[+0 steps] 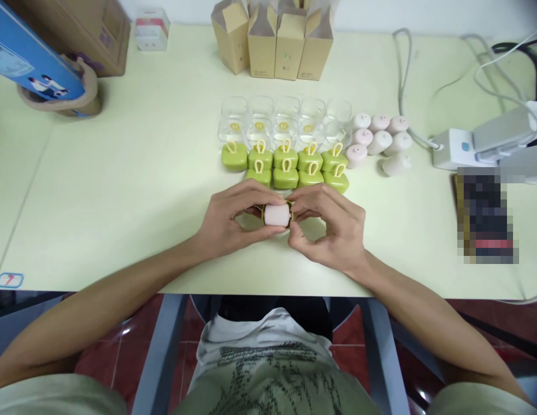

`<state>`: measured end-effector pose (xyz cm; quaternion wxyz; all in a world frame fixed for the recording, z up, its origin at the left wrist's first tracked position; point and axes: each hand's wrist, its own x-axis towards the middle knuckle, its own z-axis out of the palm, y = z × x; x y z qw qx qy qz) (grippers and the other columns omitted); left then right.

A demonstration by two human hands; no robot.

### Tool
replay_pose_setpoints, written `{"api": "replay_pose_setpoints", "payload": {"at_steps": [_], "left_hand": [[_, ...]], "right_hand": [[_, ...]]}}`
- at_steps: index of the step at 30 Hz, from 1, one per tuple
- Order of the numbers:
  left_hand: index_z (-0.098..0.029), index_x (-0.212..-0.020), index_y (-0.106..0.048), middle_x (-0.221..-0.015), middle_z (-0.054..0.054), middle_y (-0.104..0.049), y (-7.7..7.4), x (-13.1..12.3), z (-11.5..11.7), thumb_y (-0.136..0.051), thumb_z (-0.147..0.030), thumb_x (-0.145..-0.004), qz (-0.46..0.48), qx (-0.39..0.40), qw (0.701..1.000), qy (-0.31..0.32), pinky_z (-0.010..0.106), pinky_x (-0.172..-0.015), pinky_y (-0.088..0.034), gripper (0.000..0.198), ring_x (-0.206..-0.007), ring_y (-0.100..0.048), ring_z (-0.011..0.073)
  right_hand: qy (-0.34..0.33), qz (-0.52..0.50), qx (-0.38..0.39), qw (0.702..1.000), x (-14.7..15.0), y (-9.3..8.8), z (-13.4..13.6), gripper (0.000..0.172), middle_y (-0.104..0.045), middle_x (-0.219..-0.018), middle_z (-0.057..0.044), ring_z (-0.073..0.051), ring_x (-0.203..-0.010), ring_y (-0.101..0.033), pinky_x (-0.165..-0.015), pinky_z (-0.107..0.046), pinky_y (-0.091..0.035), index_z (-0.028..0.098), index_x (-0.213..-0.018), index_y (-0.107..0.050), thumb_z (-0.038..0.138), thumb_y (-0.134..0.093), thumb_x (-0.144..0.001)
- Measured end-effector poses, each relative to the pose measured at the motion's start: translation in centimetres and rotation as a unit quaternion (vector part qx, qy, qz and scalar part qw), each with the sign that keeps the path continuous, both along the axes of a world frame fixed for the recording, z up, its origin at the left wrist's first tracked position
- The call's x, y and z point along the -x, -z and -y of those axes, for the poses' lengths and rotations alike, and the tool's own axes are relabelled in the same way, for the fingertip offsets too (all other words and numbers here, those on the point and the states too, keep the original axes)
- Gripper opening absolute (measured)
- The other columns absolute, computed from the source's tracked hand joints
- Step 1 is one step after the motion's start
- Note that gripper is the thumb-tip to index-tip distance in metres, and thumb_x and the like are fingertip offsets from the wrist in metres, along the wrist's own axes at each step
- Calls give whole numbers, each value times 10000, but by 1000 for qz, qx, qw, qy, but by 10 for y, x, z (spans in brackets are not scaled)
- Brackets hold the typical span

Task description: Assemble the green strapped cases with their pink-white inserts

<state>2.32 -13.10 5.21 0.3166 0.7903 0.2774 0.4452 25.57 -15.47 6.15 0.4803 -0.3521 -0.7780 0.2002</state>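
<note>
Head view: nearer than the green cases (285, 177), the left hand (221, 222) pinches a pink roll (277, 215), probably best kept level; the right hand (338, 227) curls at its end, grip unclear.

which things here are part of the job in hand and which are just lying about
Likely in the job:
- pale pink cylinder, gripped by the left hand, right hand at its end
- green looped pieces
- clear containers
- loose pale cylinders

Probably just lying about:
- white power adapter
- small white box
- blue printed package
</note>
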Motion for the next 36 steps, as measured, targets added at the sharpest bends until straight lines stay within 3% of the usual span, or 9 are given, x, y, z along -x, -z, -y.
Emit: {"api": "replay_pose_setpoints", "payload": {"at_steps": [5,9,15,18,25,29,32,34,36], "left_hand": [[-256,-1314,-759,-1230,100,-777,6,-2,-1,-924,-333,-923,65,62,996,3,284,-851,-686,432,-1103,-780,211],[-281,-1401,-725,-1285,105,-734,11,-3,-1,-889,-418,-954,99,56,994,7,288,-879,-698,495,-1122,-775,206],[-287,-1450,-720,-1437,134,-692,4,2,2,-890,-399,-949,-16,-98,993,-65,303,-776,-724,541,-1311,-723,278],[-282,-1412,-733,-1366,130,-749,2,3,3,-901,-434,-933,-1,-144,987,-68,376,-843,-730,530,-1318,-734,305],[-235,-1322,-777,-1205,118,-828,2,2,5,-902,-354,-940,84,-14,996,3,223,-694,-656,419,-989,-796,183],[-251,-1338,-781,-1118,87,-819,3,2,8,-872,-376,-972,82,-4,997,-4,207,-713,-633,397,-919,-767,155],[-284,-1479,-705,-1192,103,-782,5,3,8,-966,-464,-857,89,39,995,-9,236,-753,-658,698,-1023,-774,201],[-309,-1507,-695,-1185,94,-744,6,5,6,-998,-472,-811,81,63,994,-24,243,-738,-657,776,-1028,-759,207],[-319,-1459,-737,-1167,85,-718,7,7,4,-981,-413,-843,63,68,995,-28,246,-729,-649,669,-1000,-739,195]], "right_hand": [[-52,-9,40,998,-3,0,-5,337,-733,-1180,-108,-199,-887,-727,-728,-351,-686,224,-1258,-696,178,-780,-935],[-43,35,42,998,-5,5,-9,486,-750,-1231,-98,-202,-880,-706,-787,-394,-674,252,-1424,-650,355,-835,-986],[3,0,47,999,-4,3,-4,455,-826,-1175,-76,-195,-852,-746,-588,-289,-601,237,-1356,-704,329,-859,-939],[-34,-9,38,999,-5,-1,-3,466,-824,-1285,-95,-205,-920,-764,-534,-259,-580,242,-1382,-694,274,-843,-941],[-133,-2,19,991,-15,-4,-15,498,-807,-1326,-120,-162,-800,-698,-696,-321,-657,232,-1445,-687,331,-860,-988],[-116,-5,65,991,-12,-1,-12,531,-821,-1206,-93,-152,-759,-708,-597,-271,-637,237,-1418,-708,423,-895,-958],[-80,-29,85,993,-6,4,-7,517,-832,-1139,-78,-173,-813,-773,-642,-283,-689,225,-1370,-724,468,-895,-947],[-54,-57,101,992,-5,7,-6,433,-837,-1068,-57,-179,-821,-802,-673,-287,-708,215,-1302,-736,443,-881,-964],[-49,-63,112,990,-6,9,-7,293,-828,-992,-33,-159,-740,-789,-648,-271,-693,208,-1204,-748,402,-840,-1005]]}}
